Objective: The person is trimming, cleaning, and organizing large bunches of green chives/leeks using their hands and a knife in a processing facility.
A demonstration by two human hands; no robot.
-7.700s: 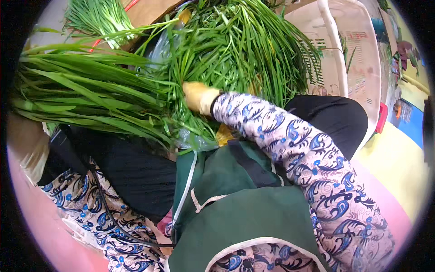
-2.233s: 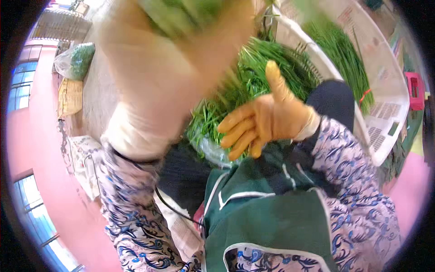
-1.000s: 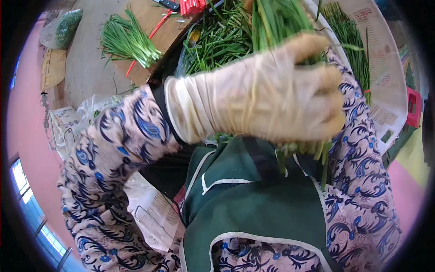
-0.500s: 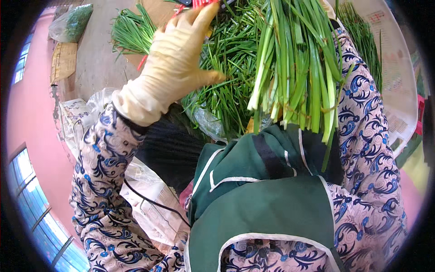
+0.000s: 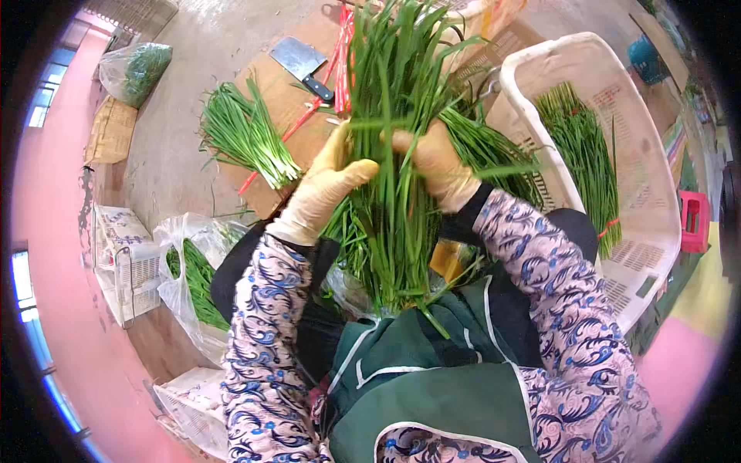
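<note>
In front of my apron I hold a long bunch of garlic chives (image 5: 390,85) upright between both gloved hands. My left hand (image 5: 320,189) is at the bunch's left side, its thumb across the front and its fingers partly behind the leaves. From the right, my right hand (image 5: 438,163) grips the same bunch, fingers curled in among the leaves and slightly blurred. Loose chives lie below and behind the bunch, over my lap. A tidy bunch of chives (image 5: 251,131) with pale stem ends lies to the left on a brown board (image 5: 316,46).
A cleaver (image 5: 299,60) and red strips (image 5: 341,58) lie on the board. At right stands a white plastic crate (image 5: 644,154) containing tied chives, beside a red plastic stool (image 5: 693,221). A plastic bag of greens (image 5: 193,266) sits at left. Another bagged bundle (image 5: 139,69) is farther back.
My left hand has come back from the red strips and closed on the bunch. The bunch has moved from the right to the middle, and my right hand now shows. The view has shifted.
</note>
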